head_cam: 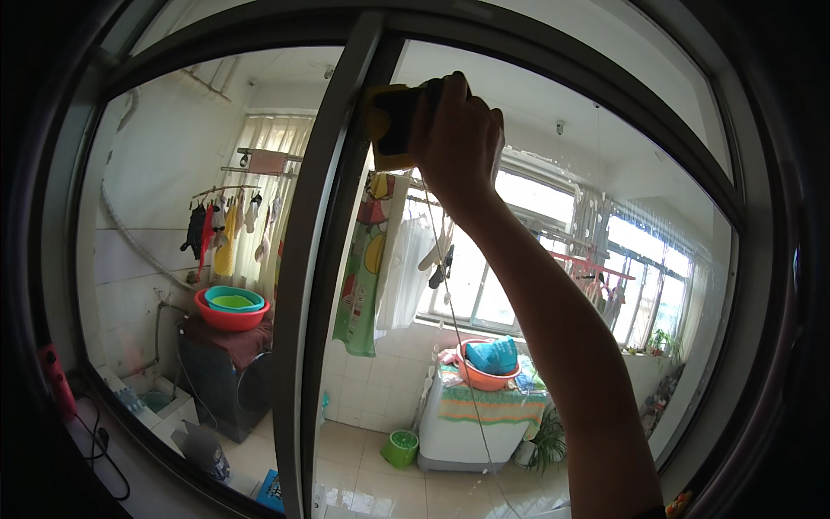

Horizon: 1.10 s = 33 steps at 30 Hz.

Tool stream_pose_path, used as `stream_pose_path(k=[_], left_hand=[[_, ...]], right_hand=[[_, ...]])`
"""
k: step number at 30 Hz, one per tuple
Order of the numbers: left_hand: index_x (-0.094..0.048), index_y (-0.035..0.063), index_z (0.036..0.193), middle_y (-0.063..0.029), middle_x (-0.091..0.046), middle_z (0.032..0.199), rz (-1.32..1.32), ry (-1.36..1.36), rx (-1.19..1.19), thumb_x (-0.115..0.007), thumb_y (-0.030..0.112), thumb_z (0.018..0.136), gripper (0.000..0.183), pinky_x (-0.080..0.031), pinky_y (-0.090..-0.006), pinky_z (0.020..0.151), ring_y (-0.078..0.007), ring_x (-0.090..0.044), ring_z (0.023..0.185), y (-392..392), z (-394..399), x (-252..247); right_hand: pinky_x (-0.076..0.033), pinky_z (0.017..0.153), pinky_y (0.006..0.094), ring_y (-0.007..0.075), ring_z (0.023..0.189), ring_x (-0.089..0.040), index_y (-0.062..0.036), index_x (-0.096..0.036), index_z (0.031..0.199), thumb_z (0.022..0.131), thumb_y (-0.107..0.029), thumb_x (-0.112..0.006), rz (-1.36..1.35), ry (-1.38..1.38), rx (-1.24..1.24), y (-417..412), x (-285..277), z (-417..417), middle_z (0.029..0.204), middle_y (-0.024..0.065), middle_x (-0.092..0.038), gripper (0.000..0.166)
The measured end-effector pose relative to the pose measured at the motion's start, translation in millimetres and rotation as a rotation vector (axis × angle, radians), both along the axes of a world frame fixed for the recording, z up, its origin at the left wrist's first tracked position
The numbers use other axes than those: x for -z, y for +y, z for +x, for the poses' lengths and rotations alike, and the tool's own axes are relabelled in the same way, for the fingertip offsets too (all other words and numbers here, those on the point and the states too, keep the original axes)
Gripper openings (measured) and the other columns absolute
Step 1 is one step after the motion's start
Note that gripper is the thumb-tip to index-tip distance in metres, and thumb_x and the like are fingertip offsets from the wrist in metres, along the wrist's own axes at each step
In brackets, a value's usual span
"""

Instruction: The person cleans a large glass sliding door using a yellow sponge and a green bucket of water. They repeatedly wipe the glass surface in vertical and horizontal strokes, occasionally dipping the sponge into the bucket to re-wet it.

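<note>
My right hand (462, 139) is raised high and wraps around a yellow and black block (393, 123), which looks like a magnetic window cleaner. The block sits against the upper left corner of the right-hand glass pane (557, 78), beside the dark metal upright (324, 259) of the window frame. A thin cord (468, 363) hangs from near the block and runs down across the pane. Water drops and streaks (655, 227) mark the glass towards the upper right. My left hand is out of view.
Beyond the glass, a white washing machine (476, 444) carries an orange basin (489, 379). Stacked basins (231, 318) rest on a dark, cloth-covered appliance (224, 383). Clothes (225, 250) hang behind the left pane. A red power strip (57, 383) with a black cable lies at the lower left.
</note>
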<state>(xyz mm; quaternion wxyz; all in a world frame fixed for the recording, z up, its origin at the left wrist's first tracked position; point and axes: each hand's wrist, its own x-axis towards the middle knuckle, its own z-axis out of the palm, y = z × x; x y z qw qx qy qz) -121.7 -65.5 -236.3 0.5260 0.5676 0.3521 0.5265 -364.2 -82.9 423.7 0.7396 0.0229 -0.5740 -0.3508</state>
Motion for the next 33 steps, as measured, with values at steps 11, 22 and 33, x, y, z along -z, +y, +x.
stream_pose_path(k=[11,22,33], left_hand=[[-0.052,0.0045,0.080,-0.0035,-0.045,0.066,-0.020,0.011,-0.012,-0.048,0.027,0.094,0.027,-0.038,-0.0315,0.056,-0.0146,-0.042,0.062,0.0,1.8,2.8],[-0.053,0.0035,0.082,-0.0052,-0.047,0.067,-0.027,0.020,-0.022,-0.049,0.028,0.094,0.028,-0.039,-0.0331,0.058,-0.0162,-0.043,0.064,2.8,3.8,8.8],[-0.055,0.0022,0.085,-0.0087,-0.051,0.073,-0.010,0.037,-0.051,-0.049,0.029,0.093,0.028,-0.040,-0.0351,0.062,-0.0200,-0.047,0.069,7.3,7.5,15.4]], right_hand=[[-0.044,0.067,0.0382,0.0250,0.060,-0.062,-0.0037,-0.049,0.080,0.083,-0.017,-0.059,-0.012,0.037,0.038,2.3,-6.0,-0.1,0.055,0.0111,-0.058,0.017],[-0.053,0.060,0.0401,0.0311,0.063,-0.066,-0.0117,-0.048,0.111,0.087,-0.025,-0.053,-0.125,-0.275,0.173,-5.3,-1.8,24.5,0.071,0.0147,-0.065,0.028],[-0.053,0.063,0.0380,0.0302,0.069,-0.066,-0.0042,-0.048,0.099,0.079,-0.026,-0.059,-0.066,-0.422,0.230,-5.8,-34.8,36.6,0.075,0.0148,-0.063,0.032]])
